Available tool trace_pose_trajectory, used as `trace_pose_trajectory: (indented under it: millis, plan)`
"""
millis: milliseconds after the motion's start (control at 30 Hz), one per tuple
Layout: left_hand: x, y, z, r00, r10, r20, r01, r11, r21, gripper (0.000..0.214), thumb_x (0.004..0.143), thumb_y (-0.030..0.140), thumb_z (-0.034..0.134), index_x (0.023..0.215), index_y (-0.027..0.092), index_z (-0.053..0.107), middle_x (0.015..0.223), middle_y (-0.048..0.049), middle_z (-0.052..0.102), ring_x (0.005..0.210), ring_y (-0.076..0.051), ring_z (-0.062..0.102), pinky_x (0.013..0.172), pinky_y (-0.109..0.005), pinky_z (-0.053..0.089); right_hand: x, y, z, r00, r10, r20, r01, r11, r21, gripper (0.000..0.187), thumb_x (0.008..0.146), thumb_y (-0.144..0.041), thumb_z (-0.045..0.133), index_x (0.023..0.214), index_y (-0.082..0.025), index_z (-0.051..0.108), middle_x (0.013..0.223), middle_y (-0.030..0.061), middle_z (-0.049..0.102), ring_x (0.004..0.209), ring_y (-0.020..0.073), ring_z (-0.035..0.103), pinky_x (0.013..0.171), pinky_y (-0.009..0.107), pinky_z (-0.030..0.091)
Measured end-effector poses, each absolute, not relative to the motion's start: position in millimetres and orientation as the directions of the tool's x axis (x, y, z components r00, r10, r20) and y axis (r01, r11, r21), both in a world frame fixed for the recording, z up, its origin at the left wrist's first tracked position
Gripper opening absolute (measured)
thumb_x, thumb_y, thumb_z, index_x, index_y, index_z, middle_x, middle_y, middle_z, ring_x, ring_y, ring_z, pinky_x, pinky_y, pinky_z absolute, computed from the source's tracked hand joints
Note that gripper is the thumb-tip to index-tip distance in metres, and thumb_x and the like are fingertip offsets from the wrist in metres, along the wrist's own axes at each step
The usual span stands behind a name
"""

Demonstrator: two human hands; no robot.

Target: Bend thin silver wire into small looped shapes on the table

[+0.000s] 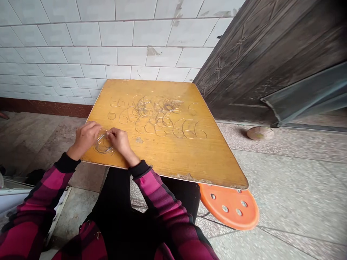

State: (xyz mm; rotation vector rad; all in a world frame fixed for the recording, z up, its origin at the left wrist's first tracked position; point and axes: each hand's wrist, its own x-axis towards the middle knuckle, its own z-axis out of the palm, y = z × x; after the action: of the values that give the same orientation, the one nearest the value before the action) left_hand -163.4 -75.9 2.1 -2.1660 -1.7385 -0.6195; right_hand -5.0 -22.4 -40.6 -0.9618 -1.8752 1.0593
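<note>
Both my hands are over the near left corner of a wooden table (173,159). A thin wire (104,129) runs between my left hand (87,136) and my right hand (119,141), and the fingers of each are pinched on it. Just below them lies a coil of several wires (102,146) on the tabletop. Farther back, many bent wire loops (162,115) with open tails are spread across the table, some tangled together. The exact shape of the wire in my fingers is too small to make out.
An orange stool (230,207) with round holes stands by the table's near right corner. White wall tiles (151,32) rise behind the table. To the right are a dark carved door (244,54), a hanging grey cloth (311,94) and a stone (260,133) on the floor.
</note>
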Motion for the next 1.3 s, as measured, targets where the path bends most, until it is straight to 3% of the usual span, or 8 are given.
trace_pose_trajectory:
  millis: [167,433,500,633,700,800,1000,1300]
  plan:
    - [-189,-65,-6,0.004,0.804,0.595,0.933,-0.217,0.287,0.029,0.092,0.03,0.044,0.096,0.018,0.07,0.096,-0.0067,0.071,0.085,-0.018,0.065,0.077,-0.029,0.048,-5,-21,-44,-0.417,0.892,0.174,0.052,0.214,-0.975,0.015,0.085,-0.022,0.054,0.073,-0.017,0.06,0.066,-0.0005,0.065,0.06,0.0107,0.059,0.065,0.022,0.045]
    - [-208,-48,-13,-0.036,0.793,0.608,0.957,-0.148,0.248,0.025,0.091,0.025,0.045,0.098,0.019,0.068,0.098,-0.0081,0.07,0.079,-0.016,0.066,0.074,-0.027,0.048,0,-16,-45,-0.417,0.897,0.145,-0.03,0.146,-0.989,0.019,0.086,-0.033,0.054,0.074,-0.019,0.057,0.062,-0.0019,0.06,0.055,0.0105,0.056,0.059,0.023,0.047]
    - [-206,-46,-13,-0.067,0.775,0.628,0.943,-0.156,0.293,0.024,0.092,0.026,0.046,0.097,0.018,0.068,0.096,-0.0082,0.07,0.076,-0.015,0.066,0.072,-0.026,0.048,5,-17,-42,-0.414,0.891,0.188,-0.01,0.203,-0.979,0.02,0.088,-0.033,0.052,0.075,-0.019,0.058,0.064,-0.001,0.06,0.057,0.0114,0.057,0.061,0.023,0.047]
    - [-192,-51,-8,-0.169,0.68,0.713,0.883,-0.216,0.416,0.023,0.092,0.026,0.047,0.093,0.017,0.068,0.088,-0.0054,0.07,0.075,-0.015,0.066,0.074,-0.027,0.05,29,-27,-29,-0.354,0.825,0.44,0.153,0.515,-0.844,0.019,0.09,-0.029,0.052,0.082,-0.018,0.064,0.08,0.0043,0.067,0.074,0.0147,0.061,0.073,0.026,0.048]
    - [-185,-54,-5,-0.159,0.63,0.76,0.88,-0.259,0.399,0.021,0.091,0.025,0.049,0.091,0.017,0.068,0.087,-0.0052,0.07,0.079,-0.016,0.066,0.077,-0.029,0.051,48,-37,-22,-0.397,0.736,0.548,0.211,0.654,-0.726,0.019,0.092,-0.027,0.051,0.085,-0.017,0.065,0.088,0.0072,0.068,0.083,0.0163,0.062,0.077,0.027,0.047]
    - [-178,-57,-4,-0.042,0.593,0.804,0.906,-0.316,0.28,0.018,0.089,0.021,0.051,0.091,0.018,0.068,0.094,-0.0067,0.07,0.088,-0.018,0.066,0.081,-0.03,0.05,76,-54,-17,-0.538,0.631,0.559,0.303,0.764,-0.57,0.023,0.095,-0.027,0.047,0.086,-0.016,0.066,0.082,0.0073,0.066,0.078,0.0161,0.061,0.072,0.025,0.046]
    - [-155,-54,-10,0.121,0.565,0.816,0.92,-0.372,0.121,0.019,0.087,0.015,0.051,0.095,0.019,0.068,0.096,-0.0092,0.069,0.091,-0.02,0.065,0.081,-0.031,0.05,117,-85,-12,-0.577,0.627,0.524,0.432,0.779,-0.455,0.023,0.097,-0.025,0.046,0.092,-0.018,0.068,0.079,0.005,0.065,0.074,0.0137,0.06,0.066,0.022,0.044]
    - [-118,-55,-7,0.122,0.632,0.765,0.866,-0.445,0.23,0.018,0.085,0.014,0.053,0.094,0.019,0.068,0.093,-0.0087,0.068,0.091,-0.021,0.063,0.082,-0.032,0.048,141,-108,-13,-0.597,0.616,0.513,0.469,0.787,-0.4,0.023,0.097,-0.023,0.045,0.093,-0.018,0.068,0.076,0.0032,0.063,0.064,0.0098,0.06,0.058,0.019,0.041]
